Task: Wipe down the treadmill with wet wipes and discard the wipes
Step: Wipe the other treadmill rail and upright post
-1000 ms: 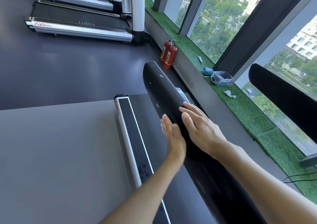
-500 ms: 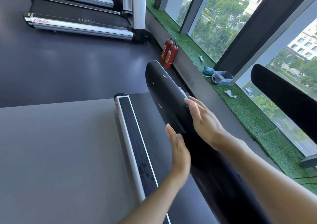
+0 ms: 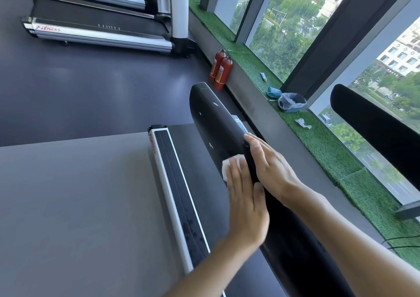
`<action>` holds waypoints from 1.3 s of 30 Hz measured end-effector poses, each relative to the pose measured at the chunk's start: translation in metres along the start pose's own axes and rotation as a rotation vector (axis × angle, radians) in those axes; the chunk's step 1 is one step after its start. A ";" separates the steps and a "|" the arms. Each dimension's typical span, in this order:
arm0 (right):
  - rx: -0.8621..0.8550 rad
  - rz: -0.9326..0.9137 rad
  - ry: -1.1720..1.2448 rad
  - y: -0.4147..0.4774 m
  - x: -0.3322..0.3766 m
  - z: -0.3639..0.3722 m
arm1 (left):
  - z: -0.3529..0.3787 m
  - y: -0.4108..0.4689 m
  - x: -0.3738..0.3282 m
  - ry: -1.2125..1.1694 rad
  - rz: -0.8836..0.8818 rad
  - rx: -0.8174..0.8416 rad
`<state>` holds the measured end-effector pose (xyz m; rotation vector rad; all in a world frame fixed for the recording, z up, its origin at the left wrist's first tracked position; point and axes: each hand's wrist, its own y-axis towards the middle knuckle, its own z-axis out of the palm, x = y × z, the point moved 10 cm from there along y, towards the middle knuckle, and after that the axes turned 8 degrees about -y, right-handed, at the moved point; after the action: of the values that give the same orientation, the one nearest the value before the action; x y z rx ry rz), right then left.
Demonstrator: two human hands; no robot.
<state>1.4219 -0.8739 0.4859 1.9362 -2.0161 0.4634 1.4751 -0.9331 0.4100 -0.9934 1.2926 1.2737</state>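
The treadmill's long black handrail (image 3: pixel 211 119) runs diagonally through the middle of the view. My left hand (image 3: pixel 246 202) lies flat on its near side with straight fingers, pressing a white wet wipe (image 3: pixel 227 166) against the rail; only the wipe's upper left edge shows beyond my fingertips. My right hand (image 3: pixel 271 167) rests on the far side of the same rail, fingers straight and together, just above and right of the left hand. The treadmill's grey belt (image 3: pixel 68 205) and white side rail (image 3: pixel 167 183) lie below on the left.
A blue bin (image 3: pixel 292 102) lined with a plastic bag stands on the green turf sill by the window, a crumpled wipe (image 3: pixel 302 123) lying beside it. Two red fire extinguishers (image 3: pixel 221 69) stand on the floor. A second black handrail (image 3: pixel 375 126) is at the right. Other treadmills (image 3: pixel 97 30) stand farther back.
My left hand has slid back up the rail's near side after dipping lower, and the white wipe now shows under its fingertips. My right hand stays on the rail's far side.
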 end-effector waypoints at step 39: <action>0.040 -0.055 -0.222 0.063 0.032 0.023 | -0.041 0.068 0.065 -0.442 -0.362 -0.125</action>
<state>1.3577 -0.9107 0.4782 2.1447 -2.0932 0.2886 1.3943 -0.9605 0.3523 -0.9162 0.6674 1.2106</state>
